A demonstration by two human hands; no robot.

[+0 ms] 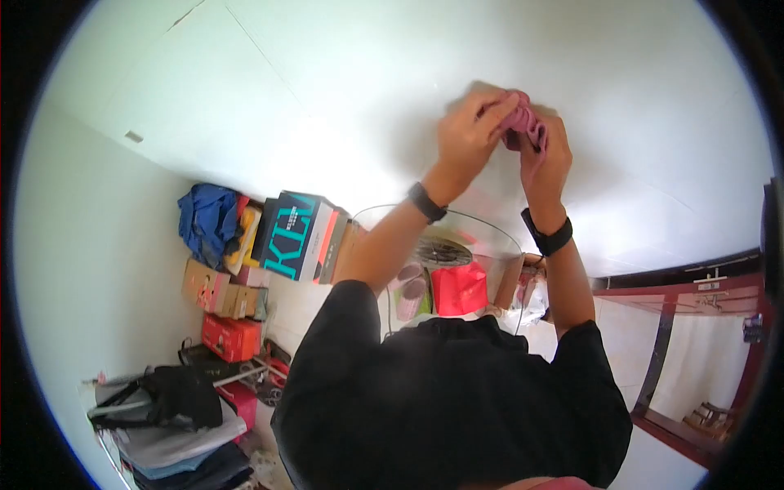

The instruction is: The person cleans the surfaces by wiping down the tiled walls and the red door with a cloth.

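Note:
A bunched, dusky-pink cloth (520,121) is gripped in both my hands, high up in front of a white wall (367,90). My left hand (465,137) closes on its left side, thumb laid over the folds. On the other side my right hand (550,159) holds the cloth's lower right part, where a loose fold hangs down. My fingers partly hide the cloth, and whether it touches the wall I cannot tell. Both arms are raised, with a black band (428,202) on the left wrist and another black band (549,233) on the right.
Below my arms, a glass-topped table (482,216) has a red bag (459,289) by it. Stacked boxes (298,237) and a blue garment (207,222) stand to the left, above a rack of clothes (175,416). A dark red door frame (653,376) is at right.

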